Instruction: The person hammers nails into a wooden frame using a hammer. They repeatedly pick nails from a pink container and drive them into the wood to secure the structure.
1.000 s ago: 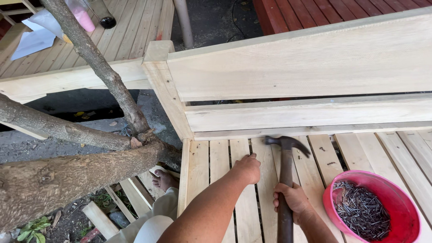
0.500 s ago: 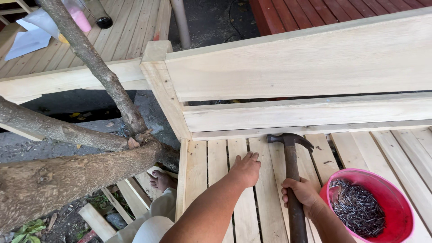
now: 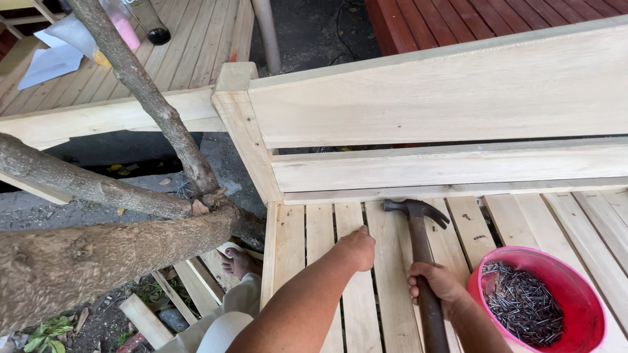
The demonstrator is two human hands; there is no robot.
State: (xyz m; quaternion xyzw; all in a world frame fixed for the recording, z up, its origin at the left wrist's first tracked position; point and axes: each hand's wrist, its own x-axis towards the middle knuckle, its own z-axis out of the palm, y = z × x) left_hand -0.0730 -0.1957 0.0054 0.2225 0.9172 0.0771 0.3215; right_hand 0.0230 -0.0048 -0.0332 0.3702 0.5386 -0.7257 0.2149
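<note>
**Q:** What did each hand do in the head view?

**A:** The right hand (image 3: 437, 286) gripped the dark handle of a claw hammer (image 3: 418, 261), its fingers (image 3: 418, 292) wrapped tightly around the shaft. The hammer stood nearly upright in the view, its head lying over the pale slats just below the lower rail (image 3: 451, 167). The left hand (image 3: 358, 248) rested knuckles-up on a slat (image 3: 350, 222), fingers curled downward and pressed together; whether they pinched anything could not be told, since the fingertips were hidden beneath the hand.

**Q:** How did the two hands stand relative to each other?

**A:** The left hand lay just beside the hammer shaft, to its left and slightly further from the body; the two hands were near but apart.

**Q:** What surrounded the hands?

**A:** A pink bowl (image 3: 589, 307) filled with dark nails (image 3: 523, 307) sat on the slatted surface just to the right of the right wrist. Behind the slats rose a backrest of unpainted wood: a broad upper board (image 3: 445, 91) above the narrower lower rail, both joined to a corner post (image 3: 239, 111).

**Q:** And beyond the frame?

**A:** To the left, thick tree branches (image 3: 118, 248) crossed the view beside the post. A bare foot (image 3: 239, 261) showed on the ground below them, next to loose wooden strips (image 3: 190, 287).
</note>
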